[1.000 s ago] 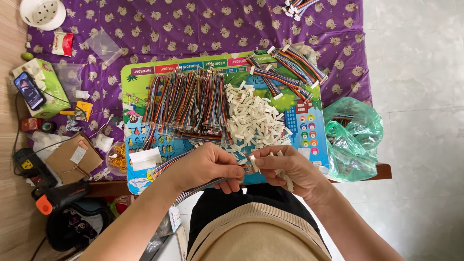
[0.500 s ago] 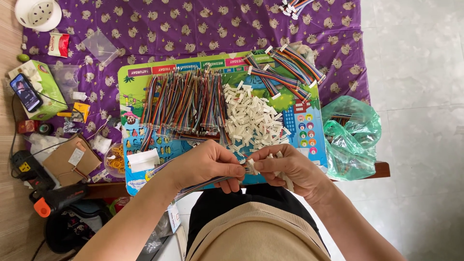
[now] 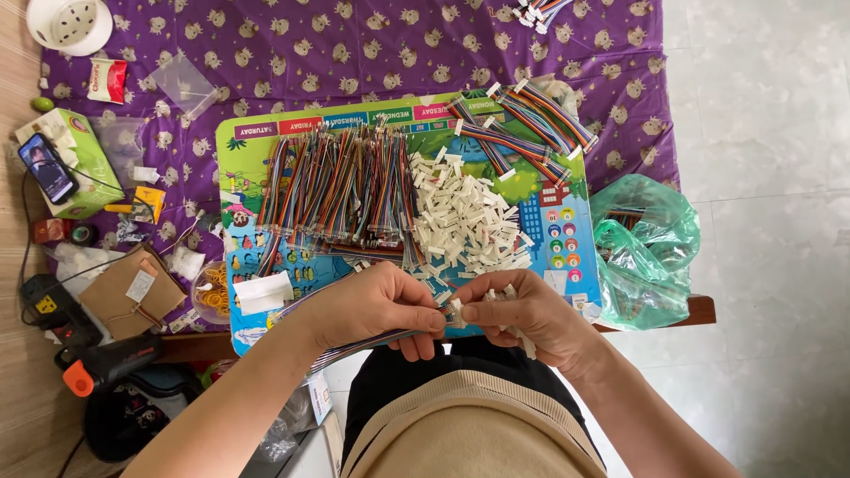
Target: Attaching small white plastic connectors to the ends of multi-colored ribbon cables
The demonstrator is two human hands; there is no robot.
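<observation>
Rainbow-coloured ribbon cable (image 3: 372, 341) is being held in the left hand (image 3: 372, 305), its fingers closed around the flat strip, while a small white plastic connector (image 3: 455, 312) is being pinched between thumb and forefinger of the right hand (image 3: 522, 314); a few spare white housings appear to be tucked in that same palm. Compared with the view a second earlier, the two hands are being kept at the same spot just off the near edge of the bench, only the pinch having tightened so that connector and cable end are now touching between the fingertips; judged from this, the cable tip is being seated in the housing rather than a new piece being fetched. The cable's long axis is running roughly left to right, sloping slightly downward toward the left wrist, with its free end pointing right into the connector. On the colourful picture board (image 3: 567, 226), a bundle of loose cables (image 3: 341, 190) and a heap of white connectors (image 3: 465, 221) are lying just beyond the hands, finished cables (image 3: 527, 124) are piled at the far right corner, and a green plastic bag (image 3: 642, 248) is hanging beside the purple cloth (image 3: 354, 53).
</observation>
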